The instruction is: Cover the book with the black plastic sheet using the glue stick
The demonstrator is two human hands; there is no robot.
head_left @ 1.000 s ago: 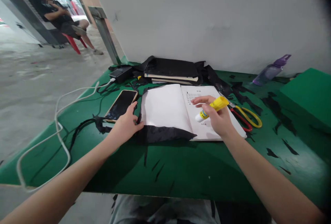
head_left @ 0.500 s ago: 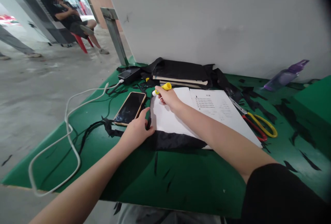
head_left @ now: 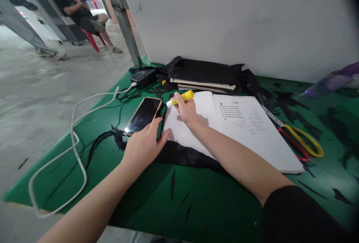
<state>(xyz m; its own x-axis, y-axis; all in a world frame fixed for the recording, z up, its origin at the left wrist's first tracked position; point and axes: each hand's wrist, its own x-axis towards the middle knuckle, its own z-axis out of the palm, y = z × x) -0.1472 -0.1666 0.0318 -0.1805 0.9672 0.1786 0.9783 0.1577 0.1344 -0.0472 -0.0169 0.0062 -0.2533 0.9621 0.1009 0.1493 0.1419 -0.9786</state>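
my right hand (head_left: 186, 111) pinches the glue stick (head_left: 180, 99) over the top left corner of the open book (head_left: 224, 127), and my left hand (head_left: 144, 143) lies flat on the black paper strip (head_left: 185, 156). i think glue can smear the phone (head_left: 144, 115) just beside, if the tip slips off the page edge.

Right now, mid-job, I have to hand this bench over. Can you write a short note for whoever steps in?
Left hand: open, flat on the black cloth at the book's left edge, beside the phone.
Right hand: gripping the glue stick, white tip at the top-left corner of the blank left page.
Book lies open on the green table; scissors sit to its right.
Done: cloth scraps already cut. No glue visible on the page.
Left: probably gluing the cloth to the page.
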